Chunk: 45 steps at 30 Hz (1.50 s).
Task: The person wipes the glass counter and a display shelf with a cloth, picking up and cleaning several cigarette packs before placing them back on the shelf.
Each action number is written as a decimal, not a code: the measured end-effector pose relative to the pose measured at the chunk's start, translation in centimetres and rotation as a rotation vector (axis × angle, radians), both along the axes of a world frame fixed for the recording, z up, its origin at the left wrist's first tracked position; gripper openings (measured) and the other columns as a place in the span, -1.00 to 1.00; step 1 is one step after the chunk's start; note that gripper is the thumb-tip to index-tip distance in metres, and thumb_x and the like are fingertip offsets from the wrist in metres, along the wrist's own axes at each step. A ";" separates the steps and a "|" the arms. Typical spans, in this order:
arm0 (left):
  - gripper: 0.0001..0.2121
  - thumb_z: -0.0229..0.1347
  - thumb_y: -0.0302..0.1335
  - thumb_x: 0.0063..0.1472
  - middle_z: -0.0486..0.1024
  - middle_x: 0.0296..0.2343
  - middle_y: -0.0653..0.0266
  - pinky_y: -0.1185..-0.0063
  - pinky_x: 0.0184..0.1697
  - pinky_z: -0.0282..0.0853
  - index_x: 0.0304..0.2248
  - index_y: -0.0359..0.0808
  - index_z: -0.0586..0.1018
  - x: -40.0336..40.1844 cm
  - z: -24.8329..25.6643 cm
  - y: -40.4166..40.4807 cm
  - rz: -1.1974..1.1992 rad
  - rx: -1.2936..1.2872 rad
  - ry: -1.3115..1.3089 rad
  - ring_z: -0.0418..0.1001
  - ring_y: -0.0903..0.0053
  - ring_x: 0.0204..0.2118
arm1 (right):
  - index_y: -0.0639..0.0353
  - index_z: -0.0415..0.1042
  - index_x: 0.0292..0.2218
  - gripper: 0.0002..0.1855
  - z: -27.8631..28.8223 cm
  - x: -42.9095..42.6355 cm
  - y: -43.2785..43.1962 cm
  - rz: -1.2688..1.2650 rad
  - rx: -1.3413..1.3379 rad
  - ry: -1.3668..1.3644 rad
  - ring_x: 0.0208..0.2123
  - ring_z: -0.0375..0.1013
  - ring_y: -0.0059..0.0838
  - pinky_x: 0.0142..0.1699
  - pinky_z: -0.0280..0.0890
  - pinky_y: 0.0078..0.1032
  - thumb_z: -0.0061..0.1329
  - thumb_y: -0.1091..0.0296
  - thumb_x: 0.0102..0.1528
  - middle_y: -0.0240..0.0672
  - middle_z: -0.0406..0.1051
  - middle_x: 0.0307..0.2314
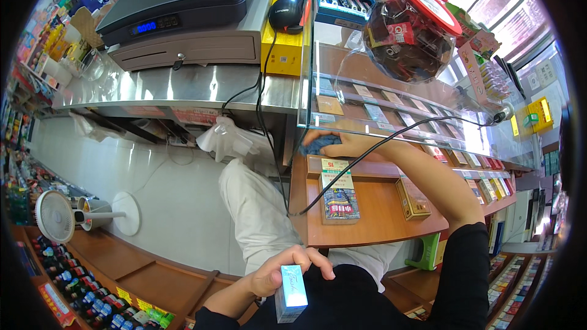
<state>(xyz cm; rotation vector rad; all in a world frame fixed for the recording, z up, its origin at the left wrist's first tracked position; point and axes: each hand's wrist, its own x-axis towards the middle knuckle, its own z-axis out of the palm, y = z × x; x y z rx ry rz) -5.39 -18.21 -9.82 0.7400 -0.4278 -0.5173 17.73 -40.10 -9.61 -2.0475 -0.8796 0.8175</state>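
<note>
My left hand [275, 270] grips a light blue cigarette pack [292, 291] close to my body, low in the view. With my right hand [351, 142] I hold a crumpled blue cloth [321, 145] at the left end of the display case's wooden step, partly behind the glass. Just below that hand, a boxed pack [339, 206] with a colourful front and a price tag lies on the wooden shelf [376, 227]. A gold-brown pack [412, 198] is farther right, under my right forearm.
A black cable [367, 153] crosses before my right hand. Above are the glass case [348, 64], a plastic candy jar [408, 32], a mouse [286, 11] on a yellow box [282, 55], and a cash drawer [188, 50]. A white fan [55, 216] stands left; bottles [91, 293] fill a lower shelf.
</note>
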 end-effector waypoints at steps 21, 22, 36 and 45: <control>-0.48 -0.25 0.14 0.23 0.41 -0.27 -0.16 0.37 -0.10 0.25 -0.40 -0.23 0.24 1.1 -1.8 1.6 0.071 -0.098 0.043 0.37 0.26 -0.24 | 0.12 0.50 -0.18 -0.54 0.7 0.3 2.5 -0.122 -0.436 -0.402 -0.30 0.48 -0.13 -0.16 0.36 -0.31 -0.14 0.06 -0.03 -0.12 0.50 -0.32; -0.48 -0.25 0.14 0.23 0.41 -0.27 -0.16 0.38 -0.10 0.25 -0.40 -0.24 0.24 1.1 -1.8 1.4 0.069 -0.098 0.044 0.37 0.26 -0.24 | 0.11 0.51 -0.18 -0.55 1.3 0.6 2.6 -0.113 -0.446 -0.351 -0.30 0.48 -0.13 -0.16 0.36 -0.31 -0.15 0.06 -0.03 -0.12 0.50 -0.33; -0.46 -0.30 0.16 0.24 0.42 -0.54 0.00 0.47 -0.39 0.21 -0.50 -0.21 0.26 0.8 0.6 1.7 0.472 -0.001 0.133 0.30 0.36 -0.55 | 0.15 0.50 -0.26 -0.74 -0.9 1.4 -6.0 0.169 0.093 0.119 -0.16 0.41 -0.40 -0.04 0.24 -0.49 -0.12 0.36 0.00 -0.32 0.47 -0.23; -0.48 -0.28 0.10 0.26 0.42 -0.55 0.03 0.49 -0.45 0.16 -0.52 -0.23 0.26 2.1 -2.2 2.2 0.505 -0.123 0.227 0.29 0.40 -0.60 | 0.12 0.48 -0.23 -0.73 0.9 -0.4 -2.3 0.031 0.010 0.098 -0.21 0.41 -0.29 -0.07 0.26 -0.44 -0.14 0.35 0.02 -0.26 0.46 -0.25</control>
